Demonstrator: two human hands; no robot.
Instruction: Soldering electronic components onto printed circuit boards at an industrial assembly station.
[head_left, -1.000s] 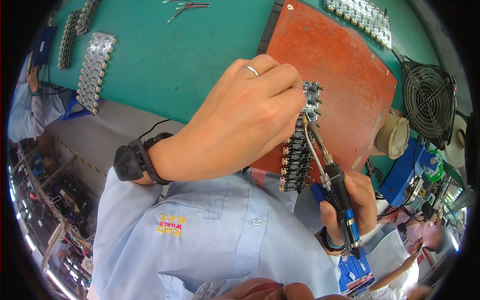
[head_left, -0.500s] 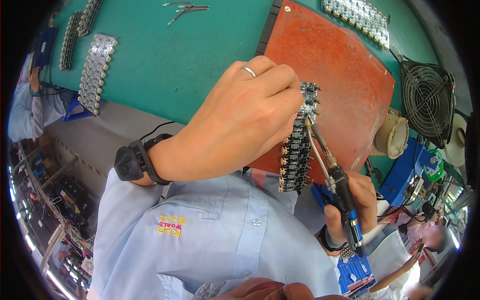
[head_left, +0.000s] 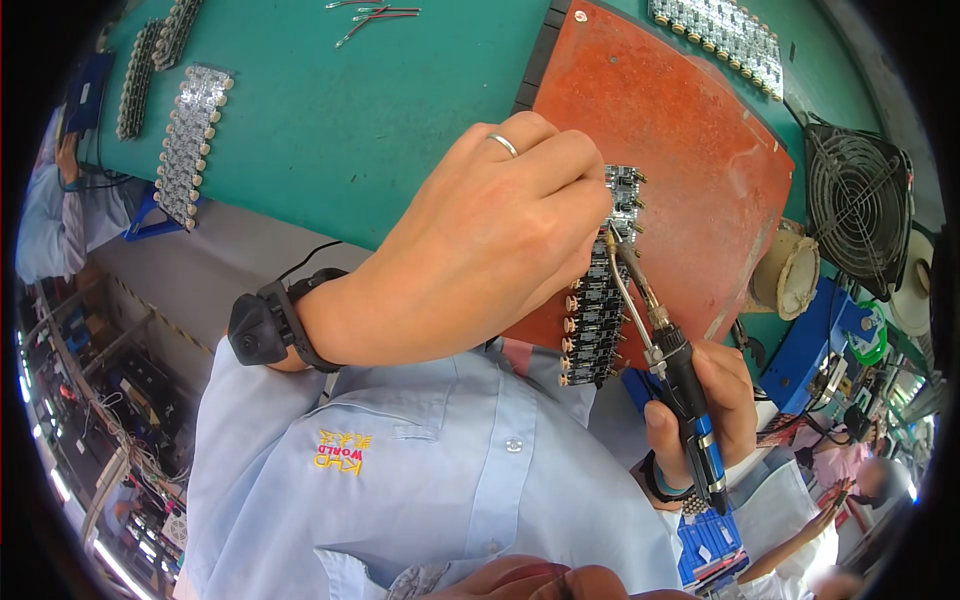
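My right hand (head_left: 722, 405) is closed around a soldering iron (head_left: 688, 395) with a black and blue handle and a thin metal tube running alongside its tip. The tip meets a long strip of small circuit boards (head_left: 595, 325), just beside my left fingers. That strip lies on a worn red-brown mat (head_left: 690, 190), with round copper-coloured parts along its left edge and brass-coloured pins along its right. Above the strip's upper part, my left hand (head_left: 510, 230) is closed in a pinch. Its fingertips are turned away, so whatever they hold is hidden.
Several short red and black wires (head_left: 380, 15) lie on the green table (head_left: 330, 120). More board strips rest at the left (head_left: 190, 145) and far right (head_left: 720, 40). A black fan (head_left: 855, 200), a solder-like spool (head_left: 787, 272) and a blue box (head_left: 805, 340) stand right. Other people sit at both sides.
My left hand and the board strip have shifted very slightly to the right. The soldering iron's tip has moved a little left and up against the strip.
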